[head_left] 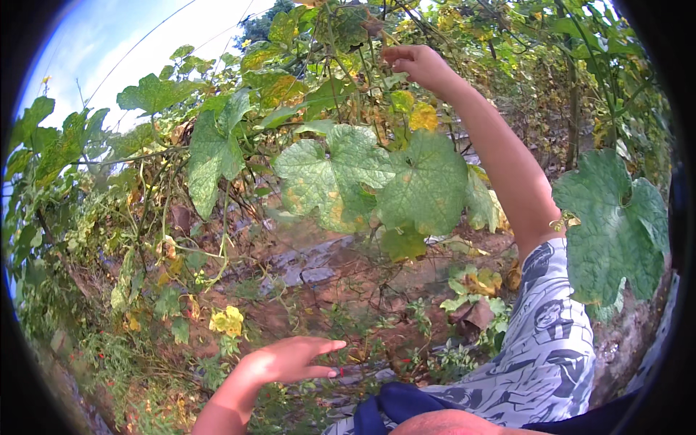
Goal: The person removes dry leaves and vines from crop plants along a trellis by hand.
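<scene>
My right arm reaches up among the climbing vines, and my right hand (422, 67) is high at the top centre. Its fingers are bent and drawn together beside thin stems and a withered brown leaf (373, 26); what they hold, if anything, is too small to make out. Below that hand hang large lobed green leaves (424, 181), some spotted yellow, and a small bright yellow leaf (423, 116). Low in front of me, my left hand (290, 359) is open, fingers and thumb apart, holding nothing. A yellow flower (227, 321) is to its upper left.
Dense vines spread on the left and across the back. A big green leaf (616, 225) hangs close by my right upper arm. Brown soil (341, 290) with torn grey plastic sheeting (308, 262) lies below. Low weeds grow at the lower left.
</scene>
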